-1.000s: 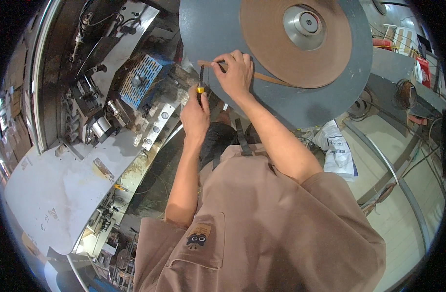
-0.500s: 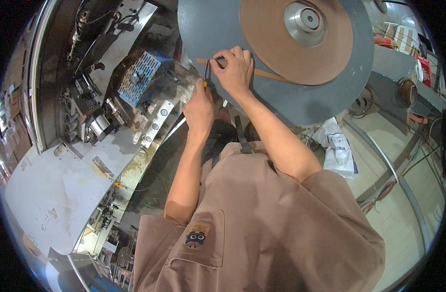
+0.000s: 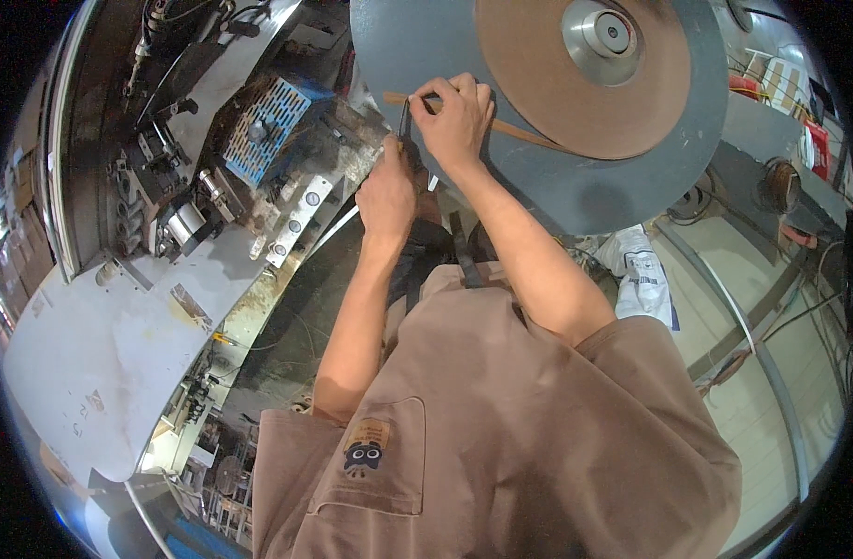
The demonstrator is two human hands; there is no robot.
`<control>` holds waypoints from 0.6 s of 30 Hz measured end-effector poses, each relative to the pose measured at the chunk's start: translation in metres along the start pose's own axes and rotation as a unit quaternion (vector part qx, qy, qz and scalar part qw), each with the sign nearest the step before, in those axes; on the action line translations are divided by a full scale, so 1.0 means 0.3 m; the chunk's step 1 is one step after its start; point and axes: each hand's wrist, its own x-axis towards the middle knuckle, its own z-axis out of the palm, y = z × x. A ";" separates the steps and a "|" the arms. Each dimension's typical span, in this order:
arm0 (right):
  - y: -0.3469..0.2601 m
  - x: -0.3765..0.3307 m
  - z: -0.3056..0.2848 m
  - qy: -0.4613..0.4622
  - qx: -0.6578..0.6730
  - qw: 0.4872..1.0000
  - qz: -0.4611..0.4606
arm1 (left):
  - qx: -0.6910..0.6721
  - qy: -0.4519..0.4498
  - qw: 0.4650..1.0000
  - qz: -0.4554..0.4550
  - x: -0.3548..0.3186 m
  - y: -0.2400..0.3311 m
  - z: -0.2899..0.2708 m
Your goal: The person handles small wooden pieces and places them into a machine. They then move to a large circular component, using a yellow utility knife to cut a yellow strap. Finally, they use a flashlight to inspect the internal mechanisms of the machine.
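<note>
A wide roll of brown strip (image 3: pixel 510 74) lies on a large grey disc (image 3: pixel 412 47) in front of me. Its loose strip (image 3: pixel 531 137) runs left from the roll's near edge under my right hand (image 3: pixel 456 129), and a short end sticks out beyond the fingers. Thumb and forefinger of that hand are curled into a pinch at the strip, the other fingers bent above it. My left hand (image 3: pixel 386 197) is closed around a thin dark tool (image 3: pixel 405 123), pointing up to the strip beside my right fingertips. The tool looks like a knife, though its kind is unclear.
A metal hub (image 3: pixel 613 35) sits in the roll's middle. To the left stands a machine with a blue slotted cover (image 3: pixel 266 133), a metal block (image 3: pixel 294 224) and a grey tabletop (image 3: pixel 110 354). A white bag (image 3: pixel 639 279) lies right of the disc, near a grey frame (image 3: pixel 780 401).
The view has shifted a little, so the disc and roll appear farther right. Both hands have moved slightly away from me with the strip end and the tool; their grips look the same.
</note>
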 end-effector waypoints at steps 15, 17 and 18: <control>0.005 -0.009 -0.015 -0.023 0.011 1.000 0.011 | -0.006 -0.049 0.998 -0.044 -0.048 0.041 -0.047; 0.002 -0.017 -0.023 -0.022 0.012 1.000 -0.001 | 0.000 -0.044 0.998 -0.045 -0.062 0.042 -0.050; 0.003 -0.019 -0.025 -0.024 0.009 1.000 -0.001 | 0.003 -0.042 0.998 -0.046 -0.068 0.043 -0.053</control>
